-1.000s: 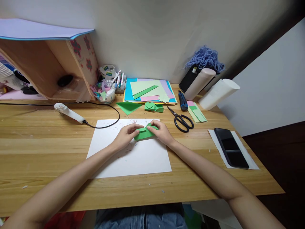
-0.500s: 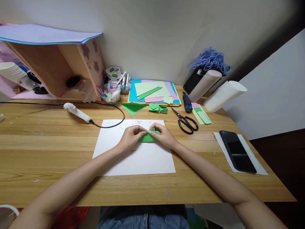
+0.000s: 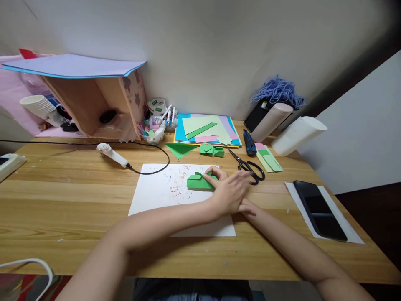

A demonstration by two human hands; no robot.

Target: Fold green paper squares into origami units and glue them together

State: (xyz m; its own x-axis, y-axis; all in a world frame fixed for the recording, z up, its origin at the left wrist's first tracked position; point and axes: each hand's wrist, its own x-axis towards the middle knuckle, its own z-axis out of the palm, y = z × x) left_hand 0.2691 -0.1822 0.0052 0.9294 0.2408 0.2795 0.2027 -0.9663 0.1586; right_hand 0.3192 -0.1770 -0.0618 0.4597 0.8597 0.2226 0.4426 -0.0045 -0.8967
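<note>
A folded green paper piece (image 3: pixel 198 182) lies on a white sheet (image 3: pixel 156 198) smeared with colour marks, in the middle of the wooden desk (image 3: pixel 62 196). My left hand (image 3: pixel 230 192) has crossed over to the right, above my right wrist; its fingers are stretched out flat toward the black scissors (image 3: pixel 250 168), a little short of them, and hold nothing. My right hand (image 3: pixel 215 171) is almost wholly hidden under the left. Only a fingertip shows, resting on the green piece's right edge.
Behind the sheet lie green scraps (image 3: pixel 211 149), a stack of coloured paper (image 3: pixel 206 127), a blue utility knife (image 3: pixel 249 142), a scrap bowl (image 3: pixel 153 133) and a corded glue gun (image 3: pixel 112 154). A black phone (image 3: pixel 319 209) lies at right, white rolls (image 3: pixel 297 133) beyond it, a wooden box (image 3: pixel 90 104) at back left.
Both hands were pinching the green piece. My left hand has let go and swung right across my right wrist toward the scissors. The view has shifted left.
</note>
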